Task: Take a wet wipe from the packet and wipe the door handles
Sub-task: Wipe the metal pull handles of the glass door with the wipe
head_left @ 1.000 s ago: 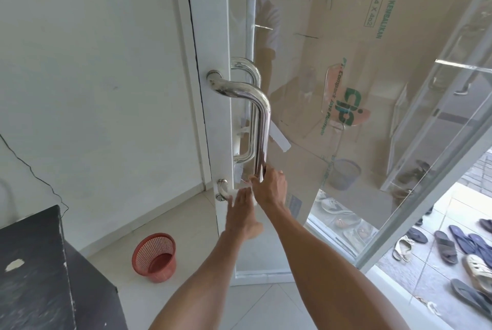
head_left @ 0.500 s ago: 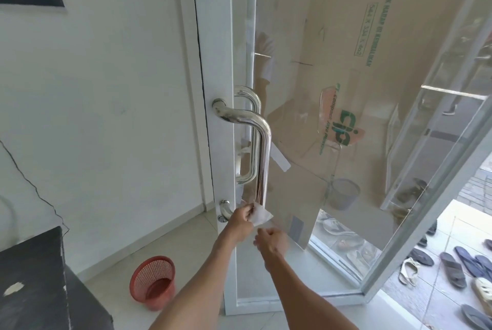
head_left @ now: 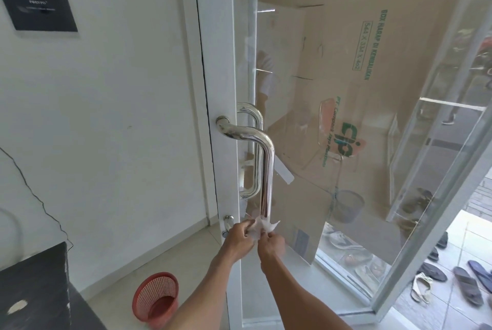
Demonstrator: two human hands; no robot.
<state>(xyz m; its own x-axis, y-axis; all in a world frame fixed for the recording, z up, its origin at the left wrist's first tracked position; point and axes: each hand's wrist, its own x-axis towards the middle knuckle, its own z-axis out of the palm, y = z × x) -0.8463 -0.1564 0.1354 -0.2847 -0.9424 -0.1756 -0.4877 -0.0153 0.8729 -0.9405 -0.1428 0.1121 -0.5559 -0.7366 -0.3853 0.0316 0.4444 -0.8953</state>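
Our left hand [head_left: 241,235] and right hand [head_left: 271,245] pinch the wet wipe [head_left: 262,227]; we should wrap it around the door handle [head_left: 267,169].

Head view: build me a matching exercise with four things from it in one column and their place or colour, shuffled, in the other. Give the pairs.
1. wet wipe
2. door handle
3. basket
4. plaque

A. red, on the floor
B. pinched by the left hand and the right hand
C. black, on the wall
D. shiny metal, on the door

Pairs: 1-B, 2-D, 3-A, 4-C
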